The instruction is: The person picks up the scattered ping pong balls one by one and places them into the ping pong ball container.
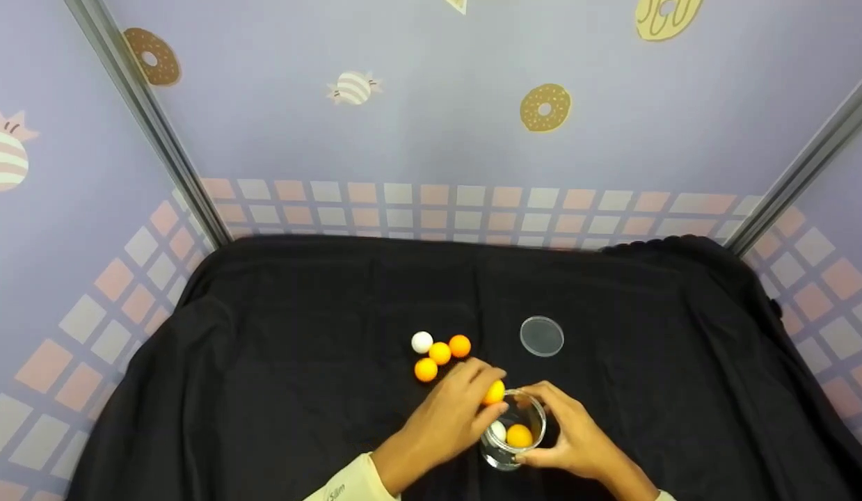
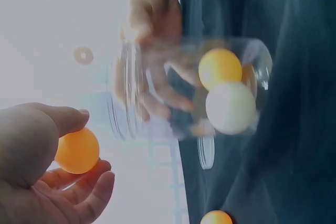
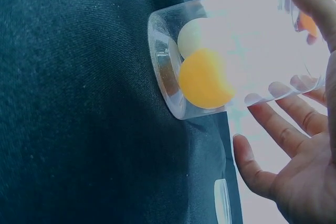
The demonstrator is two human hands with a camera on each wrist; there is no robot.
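Note:
My left hand (image 1: 448, 414) pinches an orange ping-pong ball (image 1: 494, 393) between thumb and fingers, right at the mouth of a clear jar (image 1: 500, 460). In the left wrist view this ball (image 2: 77, 151) shows beside the jar's rim. My right hand (image 1: 577, 435) grips the jar near its top, thumb on the near side and fingers round the far side. Inside, at the bottom, lie a white ball (image 2: 231, 107) and an orange ball (image 3: 206, 78). The jar stands upright on the black cloth.
Beyond my left hand, a white ball (image 1: 422, 342) and three orange balls (image 1: 440, 353) sit in a loose cluster. A round clear lid (image 1: 542, 336) lies flat behind the jar. Black cloth (image 1: 298, 334) covers the table, with patterned walls (image 1: 437, 139) round it.

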